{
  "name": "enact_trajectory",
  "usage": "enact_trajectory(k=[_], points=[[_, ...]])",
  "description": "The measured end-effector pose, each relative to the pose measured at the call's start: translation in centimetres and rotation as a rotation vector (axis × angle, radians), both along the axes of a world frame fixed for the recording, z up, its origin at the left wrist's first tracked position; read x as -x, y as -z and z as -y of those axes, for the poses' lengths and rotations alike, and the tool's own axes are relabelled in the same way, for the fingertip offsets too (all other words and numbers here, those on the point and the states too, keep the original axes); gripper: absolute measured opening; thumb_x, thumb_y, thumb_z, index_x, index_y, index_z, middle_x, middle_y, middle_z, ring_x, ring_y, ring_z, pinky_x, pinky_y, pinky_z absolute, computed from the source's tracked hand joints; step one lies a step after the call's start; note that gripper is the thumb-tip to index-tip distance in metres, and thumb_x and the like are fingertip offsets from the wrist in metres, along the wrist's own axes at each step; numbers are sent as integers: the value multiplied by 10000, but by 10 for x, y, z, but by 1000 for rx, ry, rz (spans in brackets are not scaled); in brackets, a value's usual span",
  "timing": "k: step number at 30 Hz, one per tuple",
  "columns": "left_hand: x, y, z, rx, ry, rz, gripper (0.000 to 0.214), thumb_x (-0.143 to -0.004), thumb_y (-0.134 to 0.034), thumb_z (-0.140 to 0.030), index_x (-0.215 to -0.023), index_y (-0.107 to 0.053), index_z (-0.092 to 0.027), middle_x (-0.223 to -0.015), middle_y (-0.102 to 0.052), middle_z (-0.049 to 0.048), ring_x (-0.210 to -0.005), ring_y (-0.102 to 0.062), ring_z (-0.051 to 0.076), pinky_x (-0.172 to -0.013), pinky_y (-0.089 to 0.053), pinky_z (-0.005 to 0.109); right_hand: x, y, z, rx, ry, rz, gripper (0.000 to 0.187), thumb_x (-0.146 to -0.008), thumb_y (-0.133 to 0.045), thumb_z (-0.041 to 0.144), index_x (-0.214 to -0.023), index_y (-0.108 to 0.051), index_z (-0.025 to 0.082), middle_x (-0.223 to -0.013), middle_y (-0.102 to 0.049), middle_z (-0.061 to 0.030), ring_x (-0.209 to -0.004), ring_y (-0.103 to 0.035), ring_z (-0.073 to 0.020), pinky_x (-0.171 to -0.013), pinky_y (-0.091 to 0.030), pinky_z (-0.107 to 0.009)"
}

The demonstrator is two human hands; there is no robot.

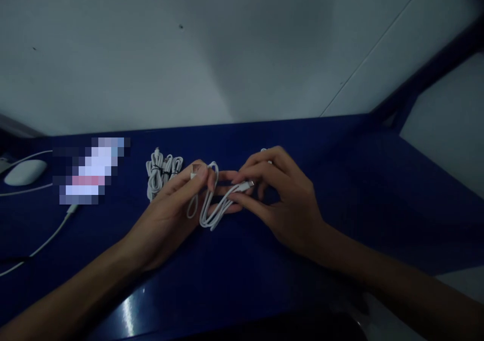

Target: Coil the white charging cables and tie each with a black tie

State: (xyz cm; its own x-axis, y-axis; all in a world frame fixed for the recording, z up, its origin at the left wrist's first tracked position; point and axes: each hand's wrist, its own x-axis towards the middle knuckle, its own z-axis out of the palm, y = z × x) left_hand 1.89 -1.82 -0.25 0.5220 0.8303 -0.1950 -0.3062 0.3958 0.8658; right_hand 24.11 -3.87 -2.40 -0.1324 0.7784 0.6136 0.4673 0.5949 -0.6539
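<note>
Looping between two bare hands, over the middle of the blue bench (242, 280), here is the white cable (214, 220), gathered into several folds and bunched short. No tie shows around it, so it looks folded but not yet fastened. Left hand (170, 202): thumb and forefinger together, pinched on the cable near its broad metal plug (195, 169), the other fingers stretched out beneath the strands. Right hand (289, 195): thumb set against the folds by the slim plug (247, 185), fingers curled around that end; how firmly they grip, I cannot tell. Both plugs stick out from the folds. Just behind the left hand, what looks like the finished lot: a cluster of cable bundles (156, 172), folded tight with dark ties (166, 174) around their middles. Their exact number is hidden. Behind the right hand peeks a bit of white (263, 150), too covered to judge tied or loose. Off to the left, a pixelated bright screen (93, 169) with a white lead (51, 240) running into it, and a rounded white object (26, 172) beside.
</note>
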Motion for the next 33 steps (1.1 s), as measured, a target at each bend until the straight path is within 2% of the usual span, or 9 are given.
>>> enact_trajectory(k=[2,5,8,12,18,22,26,29,33], points=[[-1,0,0,-42,14,-14,324,-1135,-657,-420,-897,-701,-204,-1211,-764,83,-1242,-732,280,-1028,-657,386,-3,0,-2,56,14,44,283,-935,-935,206,-1159,-771,259,-1206,-708,-56,-706,-638,-132,-620,-596,-322],[-2,0,1,-108,42,-20,312,-1134,-659,-402,-900,-709,-201,-1114,-749,79,-1176,-740,267,-1024,-659,394,-5,-1,-5,146,-72,113,317,-949,-933,225,-1211,-759,262,-1025,-716,-5,-674,-594,-125,-629,-552,-302],[-3,0,1,-160,55,-37,313,-1144,-637,-407,-911,-715,-213,-1001,-697,54,-1114,-728,242,-1000,-657,374,-4,-3,-5,164,-92,92,313,-938,-945,217,-1191,-764,244,-934,-711,21,-674,-586,-122,-625,-517,-291],[-3,-1,3,-199,50,-99,315,-1146,-636,-419,-908,-709,-226,-1019,-668,40,-1004,-689,201,-934,-635,338,-2,-6,-3,185,-46,50,324,-892,-971,176,-1151,-779,215,-915,-703,17,-690,-590,-129,-620,-502,-302],[0,1,5,-310,38,-233,344,-1151,-630,-454,-909,-724,-230,-1020,-632,25,-909,-595,163,-845,-536,284,-1,-6,-3,147,-2,30,264,-869,-986,163,-1019,-775,215,-726,-543,76,-615,-507,-109,-576,-425,-285],[-1,2,6,-258,12,-217,344,-1142,-645,-468,-905,-704,-225,-1027,-648,20,-890,-603,156,-808,-524,272,-1,-4,-3,154,7,13,223,-900,-972,187,-993,-774,227,-639,-463,106,-554,-467,-92,-570,-388,-286],[-4,0,4,-159,-80,-156,291,-1119,-689,-431,-927,-722,-216,-1181,-717,50,-1008,-689,192,-870,-584,304,-3,-4,-4,154,-41,28,205,-948,-918,165,-1073,-767,224,-713,-553,81,-615,-544,-108,-607,-455,-289],[-6,0,1,-132,-178,-124,296,-1101,-718,-427,-903,-728,-208,-1328,-733,71,-1183,-712,254,-990,-612,374,-4,-7,-3,184,-76,68,264,-943,-879,129,-1145,-738,221,-913,-682,17,-782,-651,-146,-666,-522,-300],[-6,2,1,-175,-240,-177,332,-1097,-716,-486,-909,-743,-214,-1452,-723,77,-1371,-672,323,-1167,-552,480,-4,-11,-1,172,-51,97,163,-924,-785,98,-1025,-737,217,-1010,-664,-30,-833,-625,-166,-658,-509,-308]])
